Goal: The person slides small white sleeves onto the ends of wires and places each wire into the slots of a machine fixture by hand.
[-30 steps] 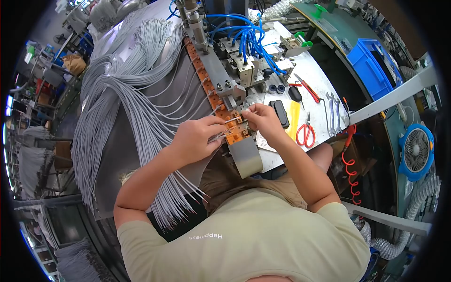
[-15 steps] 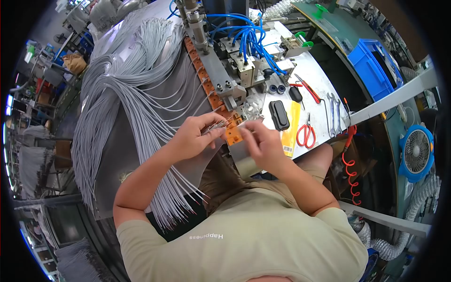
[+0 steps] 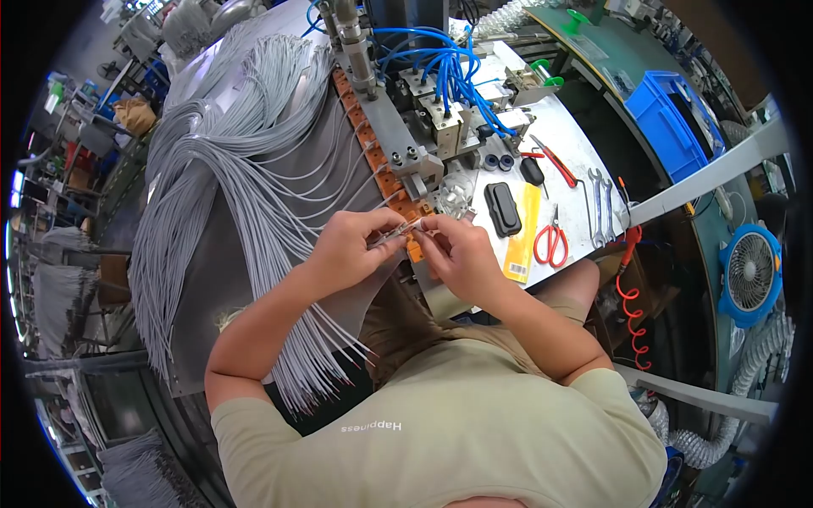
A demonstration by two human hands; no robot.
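Observation:
My left hand (image 3: 349, 245) is closed around a few thin grey wires (image 3: 391, 233), whose ends point right between thumb and forefinger. Right against them, the fingertips of my right hand (image 3: 460, 256) pinch the wire ends; the exact grip is partly hidden by the fingers. Both hands meet just over the near end of an orange fixture strip (image 3: 414, 248). Single grey cables run from that strip to a large bundle of grey cables (image 3: 246, 195) on the left, with reddish tips hanging over the table's near edge.
Behind the hands stands a metal machine (image 3: 398, 127) with blue air hoses (image 3: 449, 72). To the right lie a black case (image 3: 503, 209), a yellow packet (image 3: 523, 233), red-handled scissors (image 3: 552, 243) and wrenches (image 3: 602, 207). Farther right are a blue crate (image 3: 669, 127) and a fan (image 3: 750, 269).
My right hand has moved left and slightly up, and its fingertips now meet the wire ends at my left hand. The left hand has hardly moved and keeps its grip.

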